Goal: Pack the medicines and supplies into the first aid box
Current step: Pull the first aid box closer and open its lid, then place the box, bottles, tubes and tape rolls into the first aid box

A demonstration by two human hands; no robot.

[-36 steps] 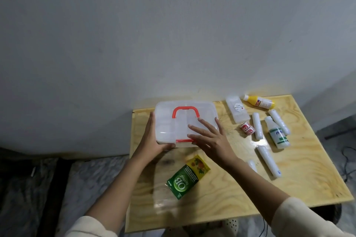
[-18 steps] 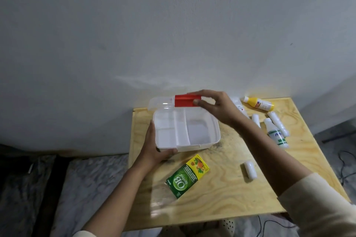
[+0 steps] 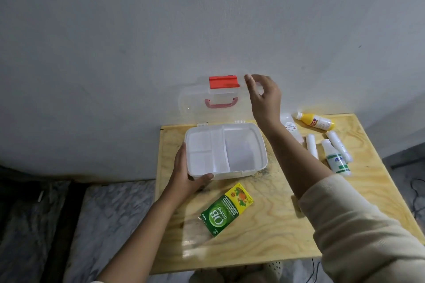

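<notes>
The white first aid box (image 3: pixel 259 145) lies open on the wooden table (image 3: pixel 287 225), its divided compartments empty. Its clear lid (image 3: pixel 195 103), with a red latch (image 3: pixel 224 82) and red handle, stands upright against the wall. My left hand (image 3: pixel 186 174) grips the box's front left corner. My right hand (image 3: pixel 264 96) holds the lid's top right edge with fingertips. A green and yellow medicine carton (image 3: pixel 226 210) lies in front of the box. To the right lie a yellow bottle (image 3: pixel 316 121), a white bottle with green label (image 3: pixel 335 158) and white rolls (image 3: pixel 311 148).
A flat clear packet (image 3: pixel 291 127) lies partly behind my right forearm. The grey wall (image 3: pixel 207 30) rises right behind the table. Grey marbled floor (image 3: pixel 110 213) lies to the left, and a dark cable (image 3: pixel 417 193) runs at the far right.
The box was closed with both hands on it. My right hand lifted the lid up and back until it stands upright against the wall. My left hand stayed on the box's corner.
</notes>
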